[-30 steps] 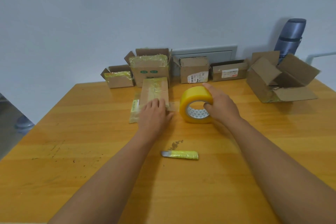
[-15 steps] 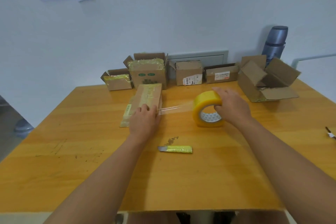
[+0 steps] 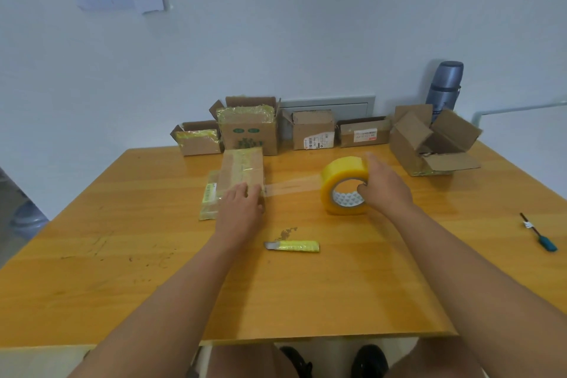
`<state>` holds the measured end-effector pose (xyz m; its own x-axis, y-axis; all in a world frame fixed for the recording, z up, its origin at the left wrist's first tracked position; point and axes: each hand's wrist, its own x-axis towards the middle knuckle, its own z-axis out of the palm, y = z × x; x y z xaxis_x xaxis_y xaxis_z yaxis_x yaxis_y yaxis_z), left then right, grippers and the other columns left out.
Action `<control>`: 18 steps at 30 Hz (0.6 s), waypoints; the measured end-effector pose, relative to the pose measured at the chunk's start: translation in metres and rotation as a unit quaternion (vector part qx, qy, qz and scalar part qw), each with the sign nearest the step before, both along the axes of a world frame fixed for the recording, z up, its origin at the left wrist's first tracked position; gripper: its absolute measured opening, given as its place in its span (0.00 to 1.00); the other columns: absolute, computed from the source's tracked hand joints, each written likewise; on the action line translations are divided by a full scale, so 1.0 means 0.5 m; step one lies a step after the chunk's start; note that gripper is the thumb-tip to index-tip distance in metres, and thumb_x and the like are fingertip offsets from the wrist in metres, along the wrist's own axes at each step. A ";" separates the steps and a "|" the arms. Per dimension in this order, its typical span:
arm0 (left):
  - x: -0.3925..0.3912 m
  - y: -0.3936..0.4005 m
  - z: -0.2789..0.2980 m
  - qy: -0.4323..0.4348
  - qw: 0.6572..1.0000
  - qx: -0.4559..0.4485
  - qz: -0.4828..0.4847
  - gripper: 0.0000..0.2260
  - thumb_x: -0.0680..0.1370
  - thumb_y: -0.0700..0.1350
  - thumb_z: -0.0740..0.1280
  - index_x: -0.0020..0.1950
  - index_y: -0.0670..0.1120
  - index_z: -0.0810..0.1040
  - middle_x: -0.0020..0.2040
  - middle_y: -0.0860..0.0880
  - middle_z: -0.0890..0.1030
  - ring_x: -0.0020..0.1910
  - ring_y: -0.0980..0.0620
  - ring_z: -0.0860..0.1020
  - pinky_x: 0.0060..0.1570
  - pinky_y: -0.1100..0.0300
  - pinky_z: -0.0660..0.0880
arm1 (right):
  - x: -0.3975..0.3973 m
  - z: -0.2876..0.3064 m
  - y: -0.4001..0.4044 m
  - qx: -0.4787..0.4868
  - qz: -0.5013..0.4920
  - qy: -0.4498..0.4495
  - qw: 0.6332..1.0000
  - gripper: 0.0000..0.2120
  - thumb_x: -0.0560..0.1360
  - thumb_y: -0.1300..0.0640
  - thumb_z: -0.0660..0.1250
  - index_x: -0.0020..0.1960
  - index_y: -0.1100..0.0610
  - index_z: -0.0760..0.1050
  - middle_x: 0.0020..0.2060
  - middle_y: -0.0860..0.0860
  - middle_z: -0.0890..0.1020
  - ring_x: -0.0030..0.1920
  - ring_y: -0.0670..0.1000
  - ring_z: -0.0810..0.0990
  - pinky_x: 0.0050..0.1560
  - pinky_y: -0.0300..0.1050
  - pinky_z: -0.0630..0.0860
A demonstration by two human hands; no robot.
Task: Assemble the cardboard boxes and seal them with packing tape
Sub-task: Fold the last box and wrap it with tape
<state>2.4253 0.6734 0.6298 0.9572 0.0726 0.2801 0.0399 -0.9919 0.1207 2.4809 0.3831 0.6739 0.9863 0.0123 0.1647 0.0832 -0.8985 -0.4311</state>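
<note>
A small closed cardboard box (image 3: 242,169) with tape along its top lies on the wooden table (image 3: 153,255), left of centre. My left hand (image 3: 241,212) presses flat on the box's near end. My right hand (image 3: 383,187) grips a big yellow roll of packing tape (image 3: 342,175) standing on its edge, with fingers hooked into its core. A clear strip of tape (image 3: 291,187) stretches from the roll to the near right corner of the box.
A yellow utility knife (image 3: 293,246) lies in front of my hands. Several cardboard boxes (image 3: 313,133) line the wall, with a bigger open one (image 3: 429,144) at the right. A grey flask (image 3: 445,86) stands behind it. A teal-handled tool (image 3: 540,236) lies far right.
My right hand has drawn the roll to the right, away from the box, pulling out a longer strip of tape. My left hand has stayed on the box.
</note>
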 end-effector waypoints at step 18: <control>-0.012 0.013 -0.008 -0.065 0.997 -0.019 -0.035 0.24 0.77 0.43 0.66 0.73 0.51 0.72 0.69 0.36 0.73 0.67 0.36 0.71 0.65 0.46 0.69 | -0.113 -0.012 0.205 -0.264 0.346 0.191 0.880 0.08 0.81 0.51 0.58 0.52 0.55 0.70 0.47 0.54 0.75 0.49 0.57 0.74 0.45 0.50 0.72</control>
<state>2.4196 0.6800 0.6257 0.9163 0.0189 0.4000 -0.0483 -0.9864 0.1572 2.4245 0.4854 0.6679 0.6939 0.6076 -0.3863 0.6291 -0.7726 -0.0852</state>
